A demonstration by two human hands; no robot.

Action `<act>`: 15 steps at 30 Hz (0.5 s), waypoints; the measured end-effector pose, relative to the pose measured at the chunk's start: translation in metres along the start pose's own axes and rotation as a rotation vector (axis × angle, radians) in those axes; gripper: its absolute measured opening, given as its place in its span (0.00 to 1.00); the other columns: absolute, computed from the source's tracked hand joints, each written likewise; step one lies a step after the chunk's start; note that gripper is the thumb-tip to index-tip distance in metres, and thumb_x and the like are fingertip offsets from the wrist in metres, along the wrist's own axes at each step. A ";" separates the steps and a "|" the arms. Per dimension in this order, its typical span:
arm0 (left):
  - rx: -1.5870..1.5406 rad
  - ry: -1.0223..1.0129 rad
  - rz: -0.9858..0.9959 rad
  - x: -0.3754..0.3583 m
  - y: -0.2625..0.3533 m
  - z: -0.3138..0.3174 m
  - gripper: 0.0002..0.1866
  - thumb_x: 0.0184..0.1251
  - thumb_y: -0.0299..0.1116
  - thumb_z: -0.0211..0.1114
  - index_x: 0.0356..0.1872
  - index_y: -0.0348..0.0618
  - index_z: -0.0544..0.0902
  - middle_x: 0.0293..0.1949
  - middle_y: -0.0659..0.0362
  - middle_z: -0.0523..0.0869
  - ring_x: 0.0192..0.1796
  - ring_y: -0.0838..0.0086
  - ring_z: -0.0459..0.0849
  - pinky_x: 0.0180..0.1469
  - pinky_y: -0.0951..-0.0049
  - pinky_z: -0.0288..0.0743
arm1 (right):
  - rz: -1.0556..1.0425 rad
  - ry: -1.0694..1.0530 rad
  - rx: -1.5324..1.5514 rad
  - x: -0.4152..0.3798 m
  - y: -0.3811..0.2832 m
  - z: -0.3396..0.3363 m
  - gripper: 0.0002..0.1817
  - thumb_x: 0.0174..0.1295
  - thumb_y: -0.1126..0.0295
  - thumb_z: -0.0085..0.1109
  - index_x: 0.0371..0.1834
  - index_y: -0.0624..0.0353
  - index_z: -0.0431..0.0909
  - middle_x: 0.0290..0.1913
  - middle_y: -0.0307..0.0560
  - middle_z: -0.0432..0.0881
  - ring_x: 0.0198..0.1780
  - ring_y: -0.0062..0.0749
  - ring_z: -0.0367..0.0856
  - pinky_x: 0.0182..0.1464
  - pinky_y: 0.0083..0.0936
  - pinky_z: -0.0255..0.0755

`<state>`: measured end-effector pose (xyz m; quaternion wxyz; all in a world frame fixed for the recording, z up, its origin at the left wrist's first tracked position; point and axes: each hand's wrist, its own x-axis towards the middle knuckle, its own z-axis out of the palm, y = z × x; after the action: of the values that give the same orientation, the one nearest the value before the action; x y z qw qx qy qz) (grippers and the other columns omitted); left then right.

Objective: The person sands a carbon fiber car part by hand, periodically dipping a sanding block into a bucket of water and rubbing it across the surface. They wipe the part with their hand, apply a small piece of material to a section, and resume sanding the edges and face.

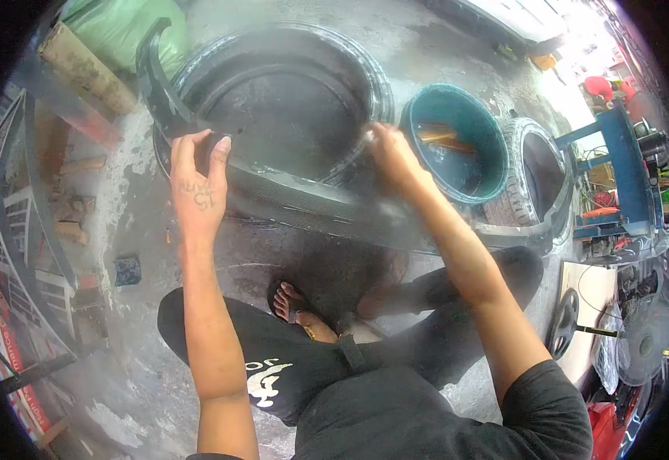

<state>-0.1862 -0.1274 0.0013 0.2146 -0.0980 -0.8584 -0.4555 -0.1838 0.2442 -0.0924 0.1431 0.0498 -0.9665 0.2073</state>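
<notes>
A long, curved, dark car bumper lip (296,197) with a woven carbon-look surface stretches across in front of me, its left end bent upward. My left hand (198,172) is closed around the lip near that bend, thumb and fingers on either side; dark writing marks its back. My right hand (396,153) is raised above the lip, beside a teal bucket (415,115). Its fingers are curled together and slightly blurred, and what they hold, if anything, cannot be made out. Behind the lip lies a large dark tyre (384,84).
Water and a brownish piece (445,138) are in the bucket. A second tyre (507,203) stands right of it, near a blue metal stand (624,176). Metal racking (27,222) lines the left; a green bag (112,34) lies at the back left. A fan (647,345) is at right.
</notes>
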 end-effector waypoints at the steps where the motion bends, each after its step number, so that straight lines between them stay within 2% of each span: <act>1: 0.007 0.001 0.008 0.000 -0.003 0.000 0.21 0.78 0.44 0.72 0.57 0.35 0.84 0.55 0.48 0.85 0.61 0.53 0.84 0.67 0.57 0.74 | 0.057 -0.090 0.154 -0.005 -0.026 -0.011 0.09 0.73 0.74 0.64 0.53 0.60 0.85 0.46 0.63 0.86 0.49 0.55 0.89 0.52 0.44 0.83; 2: 0.014 0.005 0.004 0.000 -0.005 -0.001 0.21 0.78 0.44 0.72 0.57 0.35 0.84 0.55 0.48 0.85 0.61 0.53 0.84 0.67 0.57 0.74 | 0.114 -0.182 0.306 -0.012 -0.047 -0.017 0.08 0.72 0.73 0.66 0.50 0.61 0.84 0.41 0.59 0.88 0.44 0.52 0.91 0.49 0.41 0.84; 4: 0.018 0.017 0.026 -0.001 -0.007 0.000 0.19 0.78 0.43 0.72 0.56 0.36 0.85 0.50 0.52 0.85 0.56 0.59 0.84 0.65 0.62 0.74 | -0.064 -0.271 0.386 -0.029 -0.067 -0.012 0.08 0.71 0.71 0.69 0.47 0.63 0.82 0.34 0.53 0.90 0.38 0.47 0.93 0.44 0.36 0.84; 5: 0.019 0.016 0.026 -0.001 -0.007 0.002 0.19 0.78 0.43 0.72 0.56 0.36 0.85 0.50 0.52 0.85 0.56 0.59 0.84 0.65 0.62 0.74 | -0.105 -0.337 0.477 -0.034 -0.075 -0.005 0.09 0.68 0.73 0.71 0.47 0.64 0.84 0.36 0.55 0.91 0.41 0.46 0.94 0.46 0.35 0.85; 6: 0.019 0.022 0.036 -0.001 -0.006 0.003 0.19 0.78 0.43 0.72 0.56 0.36 0.85 0.50 0.52 0.85 0.55 0.60 0.84 0.64 0.62 0.74 | -0.191 -0.279 0.528 -0.038 -0.083 0.003 0.07 0.67 0.73 0.72 0.44 0.64 0.87 0.36 0.56 0.90 0.38 0.48 0.92 0.43 0.36 0.84; 9: 0.021 0.018 0.047 0.001 -0.004 0.007 0.19 0.78 0.42 0.72 0.56 0.36 0.85 0.49 0.52 0.85 0.55 0.60 0.84 0.63 0.63 0.74 | -0.181 -0.235 0.467 -0.027 -0.088 0.037 0.06 0.67 0.73 0.71 0.43 0.64 0.89 0.36 0.57 0.89 0.38 0.52 0.90 0.44 0.41 0.83; 11: 0.026 0.009 0.042 0.000 -0.001 0.007 0.19 0.78 0.42 0.72 0.56 0.36 0.85 0.49 0.53 0.85 0.55 0.60 0.84 0.63 0.63 0.74 | -0.380 -0.111 0.400 -0.020 -0.091 0.052 0.07 0.65 0.72 0.71 0.42 0.64 0.89 0.37 0.57 0.88 0.42 0.53 0.89 0.48 0.45 0.82; 15: -0.002 0.031 0.001 0.003 -0.003 0.000 0.20 0.78 0.43 0.73 0.56 0.36 0.85 0.50 0.53 0.85 0.55 0.60 0.84 0.63 0.62 0.75 | -0.316 -0.130 0.449 -0.054 -0.083 0.025 0.06 0.65 0.74 0.68 0.41 0.64 0.89 0.42 0.56 0.89 0.49 0.54 0.88 0.55 0.45 0.80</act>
<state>-0.1901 -0.1285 0.0007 0.2280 -0.0915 -0.8546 -0.4576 -0.1254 0.1601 -0.0981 0.0968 0.2437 -0.8836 0.3879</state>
